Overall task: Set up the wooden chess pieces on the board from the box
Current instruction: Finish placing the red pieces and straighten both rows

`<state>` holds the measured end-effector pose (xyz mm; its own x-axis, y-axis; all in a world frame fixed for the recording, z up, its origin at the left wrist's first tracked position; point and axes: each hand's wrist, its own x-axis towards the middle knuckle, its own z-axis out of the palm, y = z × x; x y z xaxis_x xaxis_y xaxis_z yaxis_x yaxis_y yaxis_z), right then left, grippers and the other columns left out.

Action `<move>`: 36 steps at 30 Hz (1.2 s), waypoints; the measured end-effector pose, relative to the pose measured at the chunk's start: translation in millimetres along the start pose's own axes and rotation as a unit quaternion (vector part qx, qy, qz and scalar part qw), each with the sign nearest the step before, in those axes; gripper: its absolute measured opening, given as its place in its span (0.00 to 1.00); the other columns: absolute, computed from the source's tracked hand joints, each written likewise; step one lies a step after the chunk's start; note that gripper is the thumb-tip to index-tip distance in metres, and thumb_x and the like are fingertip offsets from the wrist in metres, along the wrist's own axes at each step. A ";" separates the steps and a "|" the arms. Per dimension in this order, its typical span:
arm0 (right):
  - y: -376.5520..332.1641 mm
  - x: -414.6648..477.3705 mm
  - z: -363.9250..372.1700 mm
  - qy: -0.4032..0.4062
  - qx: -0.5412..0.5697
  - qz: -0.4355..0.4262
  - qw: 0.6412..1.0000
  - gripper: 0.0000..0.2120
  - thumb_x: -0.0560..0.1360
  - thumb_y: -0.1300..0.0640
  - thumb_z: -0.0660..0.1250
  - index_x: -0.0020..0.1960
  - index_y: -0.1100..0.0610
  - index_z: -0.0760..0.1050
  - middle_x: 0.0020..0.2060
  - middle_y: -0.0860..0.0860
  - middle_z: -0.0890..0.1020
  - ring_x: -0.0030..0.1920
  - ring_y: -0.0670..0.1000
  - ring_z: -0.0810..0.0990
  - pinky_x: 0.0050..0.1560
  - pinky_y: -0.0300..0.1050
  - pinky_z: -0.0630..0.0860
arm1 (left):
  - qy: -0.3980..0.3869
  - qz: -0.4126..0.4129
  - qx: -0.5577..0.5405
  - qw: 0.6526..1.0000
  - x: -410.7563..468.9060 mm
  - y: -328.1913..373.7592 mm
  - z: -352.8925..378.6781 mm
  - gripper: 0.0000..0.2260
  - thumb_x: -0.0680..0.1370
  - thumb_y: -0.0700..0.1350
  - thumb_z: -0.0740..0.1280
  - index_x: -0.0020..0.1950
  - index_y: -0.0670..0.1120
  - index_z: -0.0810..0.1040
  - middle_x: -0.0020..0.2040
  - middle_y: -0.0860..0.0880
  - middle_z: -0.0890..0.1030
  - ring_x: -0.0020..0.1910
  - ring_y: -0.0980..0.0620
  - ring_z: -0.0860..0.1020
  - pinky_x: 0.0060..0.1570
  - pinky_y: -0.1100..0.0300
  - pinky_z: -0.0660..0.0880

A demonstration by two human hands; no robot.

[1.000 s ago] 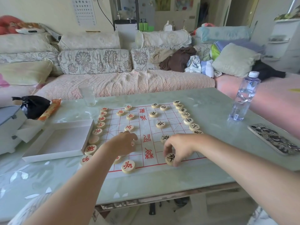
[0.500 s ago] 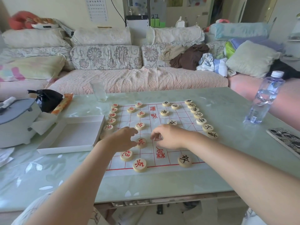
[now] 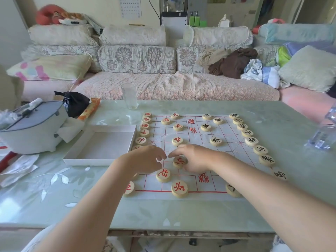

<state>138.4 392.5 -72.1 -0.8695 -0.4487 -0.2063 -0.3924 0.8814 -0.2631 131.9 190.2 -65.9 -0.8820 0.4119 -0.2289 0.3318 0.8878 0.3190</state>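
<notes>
A paper chess board with red lines lies on the glass table. Round wooden pieces with red characters line its left edge, and pieces with black characters line its right edge. More pieces stand spread across the grid. My right hand pinches a red-marked piece that rests on the board's near-left part. My left hand hovers just left of it, fingers curled and apart, holding nothing. Two more red pieces sit nearer to me. The white box, left of the board, shows no pieces inside.
A drinking glass stands beyond the board's far-left corner. At the right edge of the table is a water bottle. A grey appliance, a black bag and tissue paper crowd the left. A sofa runs behind the table.
My right hand left the black piece at the board's near edge and moved left and forward onto the red piece. My left hand stayed about where it was. The view shifted left.
</notes>
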 end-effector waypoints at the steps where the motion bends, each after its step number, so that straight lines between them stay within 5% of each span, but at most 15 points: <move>1: 0.1 2.6 0.9 0.004 -0.005 -0.001 1.000 0.26 0.76 0.59 0.66 0.71 0.41 0.70 0.68 0.44 0.72 0.65 0.49 0.73 0.59 0.42 0.72 | -0.016 0.005 -0.005 1.000 -2.2 0.0 -0.2 0.17 0.76 0.48 0.65 0.64 0.58 0.75 0.58 0.60 0.76 0.53 0.58 0.76 0.51 0.65 0.72; 7: 8.7 9.3 3.2 0.029 -0.013 0.060 0.998 0.27 0.70 0.37 0.70 0.67 0.42 0.72 0.61 0.44 0.72 0.56 0.48 0.74 0.52 0.44 0.71 | -0.035 0.046 0.005 0.998 -13.9 -2.5 8.5 0.23 0.69 0.55 0.73 0.63 0.60 0.73 0.56 0.60 0.73 0.54 0.57 0.74 0.52 0.61 0.72; 13: 13.4 6.2 3.5 0.026 0.037 0.053 0.998 0.26 0.72 0.44 0.69 0.69 0.42 0.70 0.58 0.43 0.71 0.55 0.46 0.74 0.54 0.41 0.71 | -0.010 0.039 0.021 0.999 -13.9 -4.1 10.5 0.23 0.70 0.56 0.73 0.64 0.58 0.75 0.56 0.58 0.75 0.50 0.55 0.74 0.50 0.60 0.74; 28: 11.0 8.4 5.1 0.069 0.019 0.084 0.994 0.23 0.65 0.32 0.70 0.54 0.42 0.76 0.48 0.41 0.77 0.49 0.46 0.76 0.44 0.43 0.71 | -0.009 0.038 0.017 0.999 -14.7 -4.6 9.4 0.25 0.69 0.57 0.74 0.64 0.57 0.73 0.57 0.56 0.76 0.50 0.54 0.75 0.49 0.60 0.74; 32: 10.0 8.5 5.8 0.059 0.018 0.073 0.995 0.29 0.66 0.33 0.70 0.63 0.42 0.73 0.54 0.41 0.75 0.54 0.46 0.75 0.54 0.45 0.74 | -0.007 0.037 0.020 0.999 -14.5 -5.6 9.8 0.26 0.68 0.58 0.75 0.64 0.56 0.73 0.57 0.56 0.76 0.50 0.54 0.75 0.47 0.61 0.73; 36: 8.4 9.1 6.8 0.055 0.020 0.061 0.996 0.23 0.69 0.36 0.69 0.61 0.43 0.75 0.53 0.42 0.74 0.53 0.47 0.75 0.54 0.45 0.74 | 0.000 0.031 0.027 0.999 -13.8 -7.5 10.8 0.25 0.68 0.58 0.74 0.63 0.55 0.74 0.55 0.57 0.76 0.49 0.54 0.75 0.47 0.61 0.73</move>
<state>129.3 394.8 -82.5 -0.9385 -0.3178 -0.1350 -0.2716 0.9210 -0.2793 145.2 180.1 -75.1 -0.8590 0.4670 -0.2098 0.4041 0.8701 0.2821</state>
